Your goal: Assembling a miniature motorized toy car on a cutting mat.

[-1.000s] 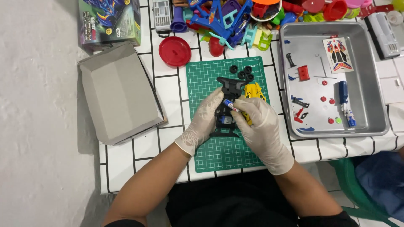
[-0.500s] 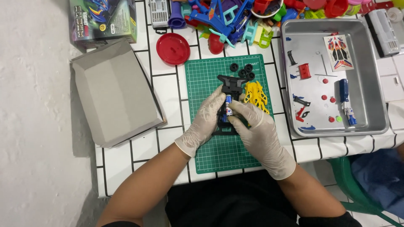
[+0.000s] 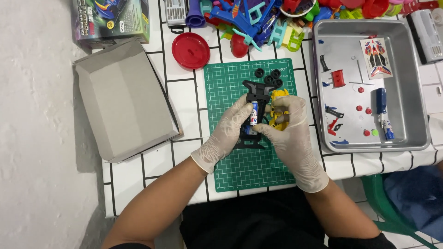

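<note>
A: Centre frame, over the mat point(image 3: 240, 161) — chassis point(image 3: 254, 99) running top to bottom!

B: Left hand point(image 3: 226, 133) pinches the battery point(image 3: 254, 113), upright along it; right hand point(image 3: 288, 133) grips the chassis.

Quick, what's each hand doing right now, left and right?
Left hand: closed on the black toy car chassis, thumb by the battery.
Right hand: fingers pinching the battery into the chassis.

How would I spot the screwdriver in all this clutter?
Find the grey metal tray at the table's right side, beside the green cutting mat. The screwdriver lies near the tray's right wall, below the sticker sheet. Its long blue handle sets it apart from the small red and blue parts scattered to its left.
</note>
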